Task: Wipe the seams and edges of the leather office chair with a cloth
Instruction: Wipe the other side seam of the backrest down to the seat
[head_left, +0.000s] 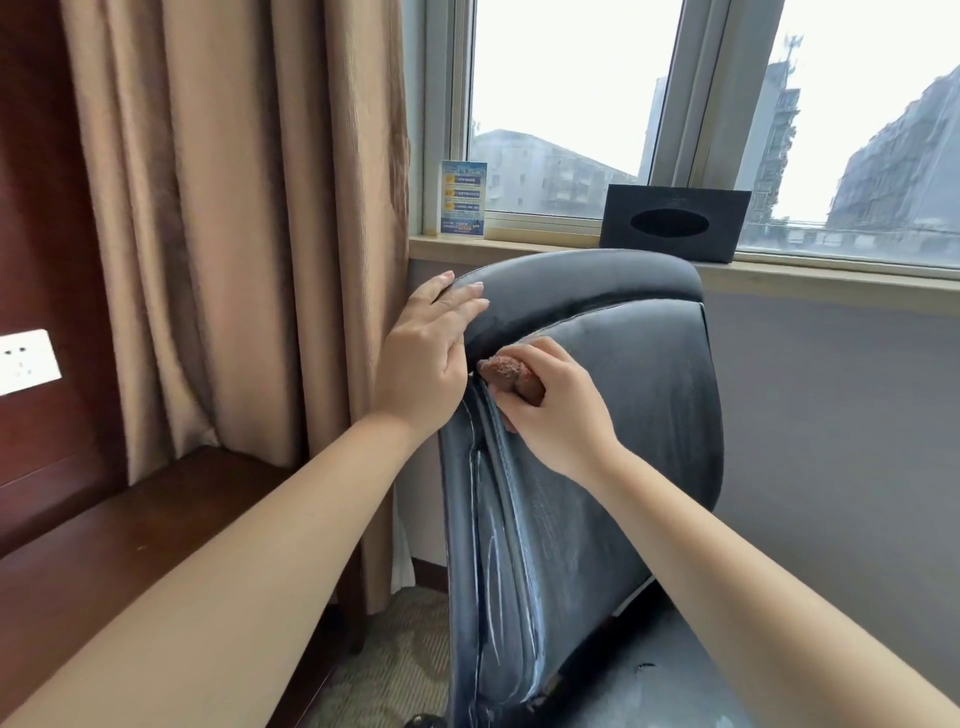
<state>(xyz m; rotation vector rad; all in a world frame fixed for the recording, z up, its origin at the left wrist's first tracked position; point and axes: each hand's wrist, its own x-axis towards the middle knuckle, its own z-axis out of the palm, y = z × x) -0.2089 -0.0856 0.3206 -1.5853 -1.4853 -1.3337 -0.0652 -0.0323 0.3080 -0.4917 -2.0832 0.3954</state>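
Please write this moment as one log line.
left hand: steadies chair | right hand: presses cloth into seam | wiping under way

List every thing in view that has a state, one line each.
Black leather office chair: upright, backrest scuffed and streaked.
Brown cloth: bunched, pressed on the backrest seam.
Right hand: grips the cloth.
Left hand: flat against the chair's upper edge.
Beige curtain: drawn aside.
Black tissue box: no tissue showing.

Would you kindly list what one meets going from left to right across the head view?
Wall socket → curtain → left hand → brown cloth → right hand → black tissue box.
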